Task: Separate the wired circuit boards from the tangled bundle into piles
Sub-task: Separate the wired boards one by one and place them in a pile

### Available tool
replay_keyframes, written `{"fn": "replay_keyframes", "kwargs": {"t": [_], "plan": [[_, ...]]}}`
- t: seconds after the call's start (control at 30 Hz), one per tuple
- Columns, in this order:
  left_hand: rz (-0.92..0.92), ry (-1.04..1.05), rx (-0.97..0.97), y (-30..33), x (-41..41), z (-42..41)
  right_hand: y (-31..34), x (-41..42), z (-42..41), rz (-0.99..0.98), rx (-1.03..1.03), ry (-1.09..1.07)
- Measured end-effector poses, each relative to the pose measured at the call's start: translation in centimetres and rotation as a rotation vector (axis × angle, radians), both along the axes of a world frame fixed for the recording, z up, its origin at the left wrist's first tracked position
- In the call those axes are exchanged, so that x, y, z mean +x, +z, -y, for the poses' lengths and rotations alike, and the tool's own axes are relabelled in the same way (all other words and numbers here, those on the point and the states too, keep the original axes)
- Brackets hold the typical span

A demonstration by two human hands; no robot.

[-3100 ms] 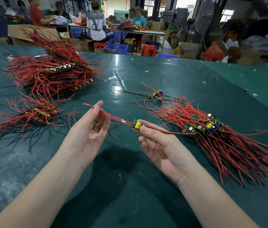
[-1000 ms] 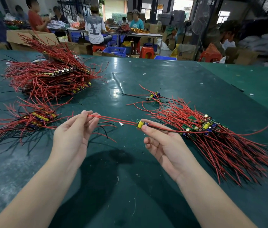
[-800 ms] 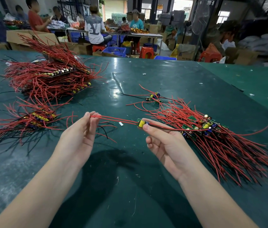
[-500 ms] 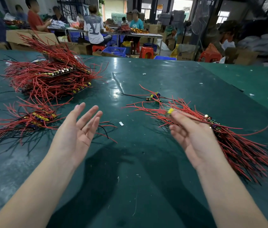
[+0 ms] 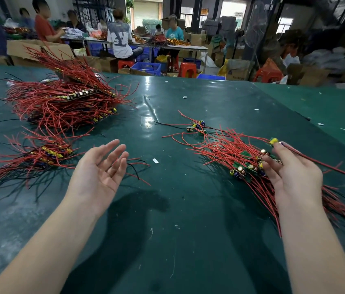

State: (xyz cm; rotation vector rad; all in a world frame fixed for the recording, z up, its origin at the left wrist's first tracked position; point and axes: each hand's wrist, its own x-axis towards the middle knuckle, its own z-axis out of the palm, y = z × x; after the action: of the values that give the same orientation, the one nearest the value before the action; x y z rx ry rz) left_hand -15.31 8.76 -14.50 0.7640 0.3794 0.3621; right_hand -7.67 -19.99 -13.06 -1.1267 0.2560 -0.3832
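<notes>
Dark green rubber-topped table [image 5: 188, 209]: my left hand [image 5: 101, 172] hovers, fingers spread, while my right hand [image 5: 290, 175] pinches one small yellow-capacitor circuit board [image 5: 273, 141] at three o'clock, ready to set on the red-wired pile [image 5: 252, 164].

Two board piles [image 5: 61, 102] left on table [image 5: 188, 230]; tangled bundle [image 5: 237, 158] right.
</notes>
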Motion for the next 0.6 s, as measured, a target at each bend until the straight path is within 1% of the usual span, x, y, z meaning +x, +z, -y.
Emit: {"fn": "replay_keyframes", "kwargs": {"t": [0.13,0.33,0.47,0.6], "plan": [[-0.018,0.005,0.006,0.0,0.1,-0.1,0.1,0.1,0.5,-0.011,-0.033,-0.039],[-0.055,0.006,0.033,0.1,0.1,-0.1,0.1,0.3,1.2,-0.078,-0.185,-0.037],[-0.096,0.010,0.057,0.2,0.1,-0.1,-0.1,0.8,1.9,-0.138,-0.424,-0.038],[-0.110,0.036,0.047,0.4,0.2,-0.7,-0.1,0.6,2.4,-0.157,-0.631,-0.144]]}}
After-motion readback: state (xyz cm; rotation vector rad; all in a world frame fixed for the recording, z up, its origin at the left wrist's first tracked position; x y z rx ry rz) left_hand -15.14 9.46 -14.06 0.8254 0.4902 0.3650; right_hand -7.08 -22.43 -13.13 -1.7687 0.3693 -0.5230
